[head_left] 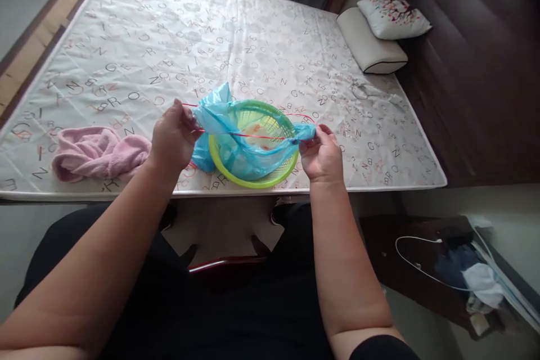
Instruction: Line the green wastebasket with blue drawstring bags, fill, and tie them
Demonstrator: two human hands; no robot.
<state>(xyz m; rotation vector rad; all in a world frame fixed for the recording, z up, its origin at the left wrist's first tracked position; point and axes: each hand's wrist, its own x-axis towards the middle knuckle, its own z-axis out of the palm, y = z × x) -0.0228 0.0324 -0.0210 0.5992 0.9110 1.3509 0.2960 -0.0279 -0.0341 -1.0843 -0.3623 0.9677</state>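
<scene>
A blue plastic bag (pixel 248 160) with red drawstrings stretches between my two hands, above and partly inside a yellow-green mesh basket (pixel 255 184). My left hand (pixel 172 134) is closed at the left end, with the red string (pixel 190 105) coming out of its fingers. At the right, my right hand (pixel 321 154) pinches the bunched end of the bag near the string. One length of string runs taut across the basket's opening. More blue plastic shows behind my left hand, left of the basket.
The basket rests near the front edge of a mattress (pixel 169 28) printed with letters. A crumpled pink towel (pixel 101 154) lies to the left. Pillows (pixel 371 42) sit at the far right by a dark headboard (pixel 476 67). A white cable (pixel 415 264) hangs at lower right.
</scene>
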